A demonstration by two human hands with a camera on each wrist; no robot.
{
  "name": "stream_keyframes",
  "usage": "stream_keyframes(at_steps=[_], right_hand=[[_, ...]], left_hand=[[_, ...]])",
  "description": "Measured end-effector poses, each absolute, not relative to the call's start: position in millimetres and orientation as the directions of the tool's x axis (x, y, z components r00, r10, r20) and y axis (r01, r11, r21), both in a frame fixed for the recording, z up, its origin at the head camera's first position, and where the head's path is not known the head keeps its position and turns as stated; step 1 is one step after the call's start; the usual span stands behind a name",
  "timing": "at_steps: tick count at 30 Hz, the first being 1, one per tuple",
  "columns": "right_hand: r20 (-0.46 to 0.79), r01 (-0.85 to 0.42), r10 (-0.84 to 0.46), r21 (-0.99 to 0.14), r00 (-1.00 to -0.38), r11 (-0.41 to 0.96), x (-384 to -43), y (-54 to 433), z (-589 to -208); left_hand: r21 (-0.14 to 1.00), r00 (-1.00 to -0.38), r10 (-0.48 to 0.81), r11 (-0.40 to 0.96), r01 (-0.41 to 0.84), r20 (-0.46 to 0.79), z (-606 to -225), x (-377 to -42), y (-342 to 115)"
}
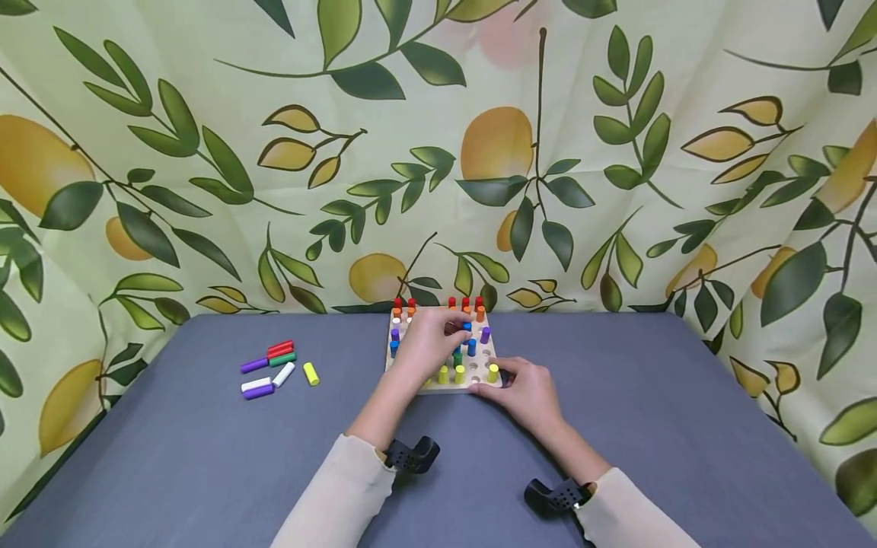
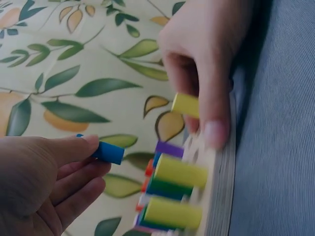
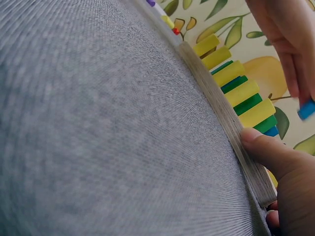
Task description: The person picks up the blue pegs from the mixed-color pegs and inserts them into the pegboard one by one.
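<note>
My left hand (image 1: 426, 342) is over the wooden pegboard (image 1: 438, 390), pinching a blue peg (image 2: 109, 153) between thumb and fingertips. In the left wrist view that peg is held above the pegs standing in the board. My right hand (image 1: 529, 390) grips the board's near right corner, its thumb (image 3: 253, 135) along the front edge. Next to the right hand stands a yellow peg (image 1: 493, 373). Rows of red, orange, white, purple, blue, green and yellow pegs fill many holes, and my left hand covers part of the board.
Left of the board, loose pegs lie on the grey table (image 1: 205, 472): red pegs (image 1: 280, 348), a green peg (image 1: 282, 359), a yellow peg (image 1: 311, 374), white and purple ones. A leaf-patterned cloth (image 1: 425, 221) hangs behind the table.
</note>
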State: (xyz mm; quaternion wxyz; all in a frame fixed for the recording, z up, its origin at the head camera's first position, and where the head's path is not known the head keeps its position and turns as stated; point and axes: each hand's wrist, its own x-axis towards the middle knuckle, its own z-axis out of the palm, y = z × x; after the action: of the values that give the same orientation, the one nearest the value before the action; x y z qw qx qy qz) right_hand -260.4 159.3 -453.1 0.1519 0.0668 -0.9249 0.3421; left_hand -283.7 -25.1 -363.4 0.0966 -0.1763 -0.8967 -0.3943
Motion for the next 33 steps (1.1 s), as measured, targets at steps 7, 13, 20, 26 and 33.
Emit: stream_keyframes(at_steps=[7, 13, 20, 26, 33], right_hand=[[0.343, -0.248, -0.033, -0.606, -0.939, 0.756, -261, 158, -452], [0.379, -0.277, -0.037, -0.603, -0.925, 0.748, -260, 160, -452], [0.401, -0.296, -0.042, -0.597, -0.915, 0.746, -259, 163, -452], [0.385, -0.28, -0.039, -0.594, -0.922, 0.754, -260, 165, -448], [0.382, -0.287, -0.047, -0.602, -0.923, 0.745, -260, 163, -452]], left_hand=[[0.658, -0.914, 0.277, 0.634, 0.406, 0.298, -372, -296, -3], [0.632, -0.918, 0.293, 0.665, 0.397, 0.269, -386, -304, 5], [0.612, -0.92, 0.314, 0.687, 0.391, 0.234, -399, -314, 9], [0.582, -0.907, 0.35, 0.696, 0.42, 0.235, -395, -315, 13], [0.555, -0.913, 0.341, 0.725, 0.408, 0.225, -399, -315, 13]])
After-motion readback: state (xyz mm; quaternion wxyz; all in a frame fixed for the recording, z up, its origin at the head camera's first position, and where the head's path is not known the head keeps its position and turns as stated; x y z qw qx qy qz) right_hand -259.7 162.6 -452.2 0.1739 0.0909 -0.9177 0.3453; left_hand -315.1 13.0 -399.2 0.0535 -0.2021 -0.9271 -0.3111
